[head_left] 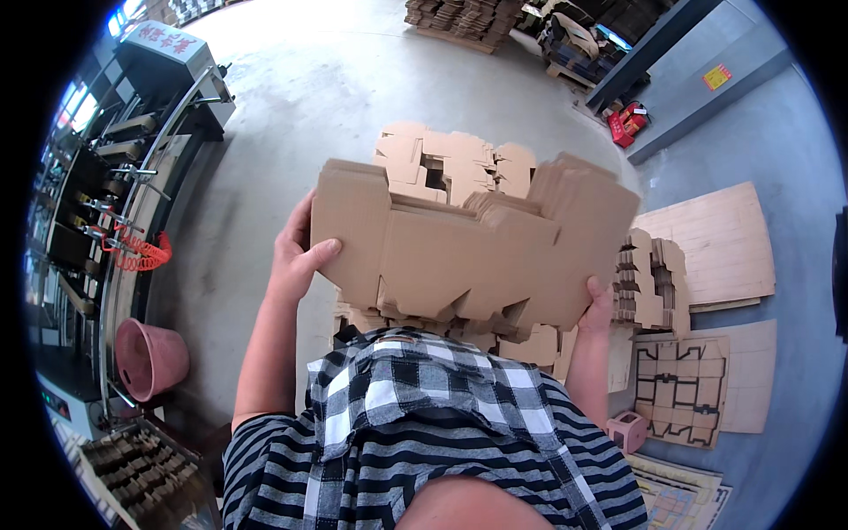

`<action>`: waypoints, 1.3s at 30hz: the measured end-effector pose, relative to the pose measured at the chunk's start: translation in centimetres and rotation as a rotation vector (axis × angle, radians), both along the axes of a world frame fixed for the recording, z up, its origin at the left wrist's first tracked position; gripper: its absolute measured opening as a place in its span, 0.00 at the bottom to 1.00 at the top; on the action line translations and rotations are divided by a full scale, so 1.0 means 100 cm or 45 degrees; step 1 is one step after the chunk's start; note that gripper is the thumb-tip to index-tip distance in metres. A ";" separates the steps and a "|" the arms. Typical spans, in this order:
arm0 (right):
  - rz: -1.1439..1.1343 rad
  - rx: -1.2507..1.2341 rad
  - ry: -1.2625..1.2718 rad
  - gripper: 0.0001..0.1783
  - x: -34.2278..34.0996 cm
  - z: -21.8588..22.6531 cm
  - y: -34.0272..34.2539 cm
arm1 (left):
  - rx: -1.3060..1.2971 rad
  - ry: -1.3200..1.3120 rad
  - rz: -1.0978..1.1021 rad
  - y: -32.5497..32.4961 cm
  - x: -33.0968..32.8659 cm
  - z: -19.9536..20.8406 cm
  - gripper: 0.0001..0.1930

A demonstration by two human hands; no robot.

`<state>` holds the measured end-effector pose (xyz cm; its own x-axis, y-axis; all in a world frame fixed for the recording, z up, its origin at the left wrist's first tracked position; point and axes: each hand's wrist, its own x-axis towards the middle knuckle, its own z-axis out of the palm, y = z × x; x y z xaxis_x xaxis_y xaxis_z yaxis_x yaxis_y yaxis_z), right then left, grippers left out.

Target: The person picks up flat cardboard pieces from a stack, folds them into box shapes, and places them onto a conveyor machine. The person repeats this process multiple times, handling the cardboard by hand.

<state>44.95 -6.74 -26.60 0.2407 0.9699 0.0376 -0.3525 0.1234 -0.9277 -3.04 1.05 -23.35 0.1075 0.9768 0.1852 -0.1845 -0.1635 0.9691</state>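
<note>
A thick stack of brown die-cut cardboard blanks [468, 256] is held up in front of my body, with notched and tabbed edges. My left hand [305, 252] grips its left end, the thumb on the near face and the fingers mostly hidden behind. At the right end my right hand [599, 305] is closed on the stack's lower edge, its fingers partly hidden. Beyond and lower lies a pile of similar cardboard sheets [402, 148], largely covered by the held stack. More cut cardboard [535, 346] shows between the held stack and my checked apron [424, 389].
Along the left runs a long machine [124, 168] with an orange coiled hose [146, 254]; a pink bucket [152, 358] stands beside it. Rightward are another cardboard pile [652, 278], flat boards [711, 243], a slotted board [680, 389] and a pink stool [627, 431]. Fire extinguishers [632, 119] stand far right.
</note>
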 end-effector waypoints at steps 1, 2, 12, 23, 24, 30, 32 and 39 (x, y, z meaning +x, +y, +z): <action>-0.041 0.067 -0.002 0.32 -0.003 0.006 0.001 | 0.060 -0.012 0.005 0.000 0.000 0.006 0.45; -0.090 0.137 -0.007 0.33 -0.005 0.010 0.000 | 0.060 -0.094 -0.031 0.003 -0.003 0.006 0.50; 0.093 -0.033 -0.326 0.35 0.021 -0.019 -0.006 | 0.086 0.185 -0.024 -0.003 -0.010 -0.025 0.66; 0.153 -0.118 -1.206 0.32 0.019 0.019 -0.014 | 0.212 0.517 -0.032 -0.010 -0.010 -0.019 0.68; 0.193 -0.156 -1.227 0.32 0.017 0.026 -0.011 | 0.215 0.572 -0.050 -0.008 -0.013 -0.017 0.68; 0.237 -0.388 -1.185 0.32 0.008 0.050 -0.009 | 0.196 0.682 -0.149 -0.011 -0.017 0.005 0.65; 0.275 -0.322 -1.336 0.32 0.008 0.047 -0.011 | 0.204 0.648 -0.120 -0.013 -0.015 0.004 0.65; 0.252 -0.277 -1.099 0.30 0.009 0.031 -0.012 | 0.133 0.641 -0.130 -0.015 -0.015 0.002 0.61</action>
<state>45.80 -7.93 -23.51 0.0424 0.9972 -0.0615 0.4790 -0.0744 -0.8747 -4.53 -0.47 -23.13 0.3023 0.9357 0.1818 0.2796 -0.2693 0.9216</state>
